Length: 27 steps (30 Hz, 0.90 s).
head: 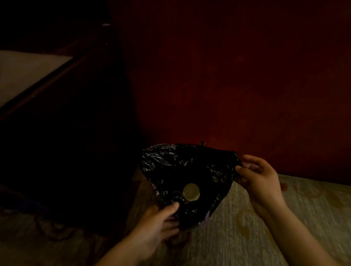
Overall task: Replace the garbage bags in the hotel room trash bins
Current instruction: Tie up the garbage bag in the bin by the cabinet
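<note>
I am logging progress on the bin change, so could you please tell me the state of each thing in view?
black garbage bag: crumpled, mouth held open, not tied.
round pale item: lying inside the bag; what it is, too dark to tell.
left hand: grips the bag's near edge.
right hand: pinches the bag's right edge.

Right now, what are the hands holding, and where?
Both hold the black garbage bag at its rim: the right hand pinches the right edge, the left hand grips the near edge.

Round item (191, 192) inside bag (168, 163): unidentifiable.
</note>
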### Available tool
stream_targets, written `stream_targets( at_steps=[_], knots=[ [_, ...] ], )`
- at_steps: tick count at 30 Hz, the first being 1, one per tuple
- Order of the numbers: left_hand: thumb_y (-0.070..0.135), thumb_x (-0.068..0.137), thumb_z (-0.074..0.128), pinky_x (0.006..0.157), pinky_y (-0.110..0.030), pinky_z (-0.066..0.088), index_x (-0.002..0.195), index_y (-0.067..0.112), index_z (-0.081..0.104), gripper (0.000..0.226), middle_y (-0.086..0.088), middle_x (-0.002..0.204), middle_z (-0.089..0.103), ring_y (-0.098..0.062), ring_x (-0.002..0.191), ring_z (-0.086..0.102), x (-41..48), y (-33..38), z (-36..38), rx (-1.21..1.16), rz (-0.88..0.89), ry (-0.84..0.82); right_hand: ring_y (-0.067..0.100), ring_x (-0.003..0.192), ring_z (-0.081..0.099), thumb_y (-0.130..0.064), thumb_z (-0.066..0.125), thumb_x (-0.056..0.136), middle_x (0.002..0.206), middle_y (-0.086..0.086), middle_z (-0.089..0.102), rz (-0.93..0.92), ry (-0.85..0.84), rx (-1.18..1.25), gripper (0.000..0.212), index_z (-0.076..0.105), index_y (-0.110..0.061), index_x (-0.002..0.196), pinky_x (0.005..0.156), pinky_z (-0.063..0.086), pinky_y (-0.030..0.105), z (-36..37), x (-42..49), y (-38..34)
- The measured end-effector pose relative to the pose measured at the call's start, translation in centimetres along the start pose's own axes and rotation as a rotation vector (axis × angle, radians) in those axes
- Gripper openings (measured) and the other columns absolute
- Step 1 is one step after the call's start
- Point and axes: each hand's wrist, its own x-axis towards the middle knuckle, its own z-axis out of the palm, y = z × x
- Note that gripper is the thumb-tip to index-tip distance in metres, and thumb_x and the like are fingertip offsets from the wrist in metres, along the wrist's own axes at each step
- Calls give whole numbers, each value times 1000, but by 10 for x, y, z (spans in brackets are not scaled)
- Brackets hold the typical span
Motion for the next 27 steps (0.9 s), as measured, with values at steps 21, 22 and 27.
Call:
stream_targets(
  at_steps=[21,22,27],
  knots=[
    [-7,89,61,55,-36,61,102,13,61,24,-15,95,70,-30,74,70,-27,13,12,-286,279,254,19,110,61,-62,66,83,122,-4,62,-40,-416,-899,60,60,-23,128,95,52,45,21,41,-27],
    [-7,89,61,57,-36,60,98,15,61,24,-13,94,69,-29,75,68,-29,15,10,-281,295,270,19,105,63,-55,69,84,119,-1,65,-41,-451,-981,53,64,-20,123,91,54,44,26,44,-24],
    [-6,88,64,55,-36,56,101,10,63,21,-12,79,70,-25,69,62,-36,13,4,-296,243,233,21,84,64,-27,75,87,99,5,64,6,-448,-909,24,63,-17,105,68,52,40,24,41,-3]
  ],
)
